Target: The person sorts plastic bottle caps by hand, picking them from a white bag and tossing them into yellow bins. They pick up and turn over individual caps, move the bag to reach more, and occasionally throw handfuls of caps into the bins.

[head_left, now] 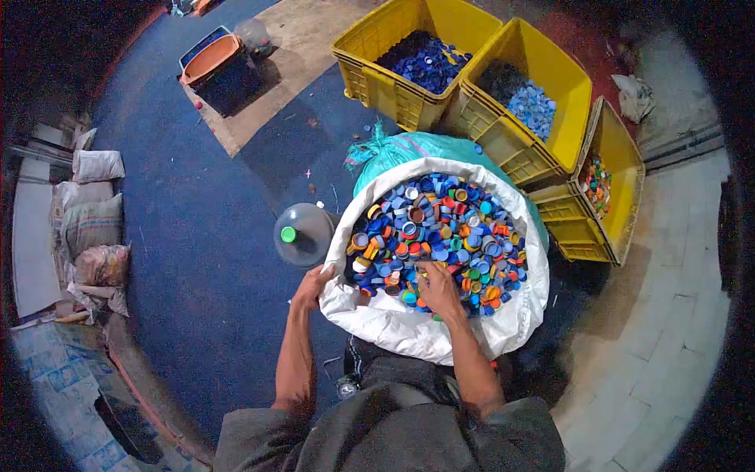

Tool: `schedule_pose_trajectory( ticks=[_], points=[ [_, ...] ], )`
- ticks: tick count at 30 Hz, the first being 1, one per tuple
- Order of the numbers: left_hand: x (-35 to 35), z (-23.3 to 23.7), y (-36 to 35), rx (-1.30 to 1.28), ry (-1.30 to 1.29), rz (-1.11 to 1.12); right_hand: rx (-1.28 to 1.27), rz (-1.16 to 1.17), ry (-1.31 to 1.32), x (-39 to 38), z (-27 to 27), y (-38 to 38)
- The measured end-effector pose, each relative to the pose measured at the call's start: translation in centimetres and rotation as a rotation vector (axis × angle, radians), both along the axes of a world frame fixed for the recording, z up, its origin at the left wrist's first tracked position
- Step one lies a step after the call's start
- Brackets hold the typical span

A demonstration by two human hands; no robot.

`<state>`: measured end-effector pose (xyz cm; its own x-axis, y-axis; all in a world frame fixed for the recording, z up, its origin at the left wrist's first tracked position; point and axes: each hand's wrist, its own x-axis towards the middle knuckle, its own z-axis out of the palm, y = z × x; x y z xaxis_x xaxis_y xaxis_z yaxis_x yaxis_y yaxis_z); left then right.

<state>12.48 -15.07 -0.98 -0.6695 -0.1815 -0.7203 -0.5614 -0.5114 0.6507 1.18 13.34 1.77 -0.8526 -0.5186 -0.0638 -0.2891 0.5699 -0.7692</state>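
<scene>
Plastic bottle caps (460, 236), probably light, stiff, slick, suit edge-pinching; whether left hand (313, 286) (eight o'clock, white sack (393, 327) rim) or right hand (440, 292) (six o'clock) pinches anything is unclear.

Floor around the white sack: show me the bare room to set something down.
Widest bare patch: the blue floor between the stacked sacks at far left and the clear jug. Between the jug and the orange basin, it's mostly open, with small scraps. Crowded: the far side of the white sack, where the teal sack and yellow crates bunch together.
</scene>
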Motion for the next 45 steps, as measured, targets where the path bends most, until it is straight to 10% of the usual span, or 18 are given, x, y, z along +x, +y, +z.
schedule_pose_trajectory(
  ticks=[2, 5, 12, 22, 45],
  points=[
    [0.4, -4.0, -1.8, -0.202, 0.009, -0.123, 0.039, -0.012, -0.03, -0.9, 1.2, -0.9],
    [-1.6, -2.5, 0.1, -1.643, 0.098, -0.025, 0.033, -0.037, 0.189, -3.5, -0.1, -1.2],
    [-5.2, 3.1, 7.0, -0.606, 0.152, 0.124, 0.021, -0.212, 0.252, -13.0, -0.3, -1.4],
    [-9.4, -3.9, 10.5, -1.248, -0.142, 0.191, 0.495, -0.008, 0.298, -17.3, -1.4, -10.6],
    [-11.6, -2.9, 16.5, -1.116, 0.196, 0.023, 0.521, 0.265, 0.297, -10.8, -0.3, -3.9]
  ],
)
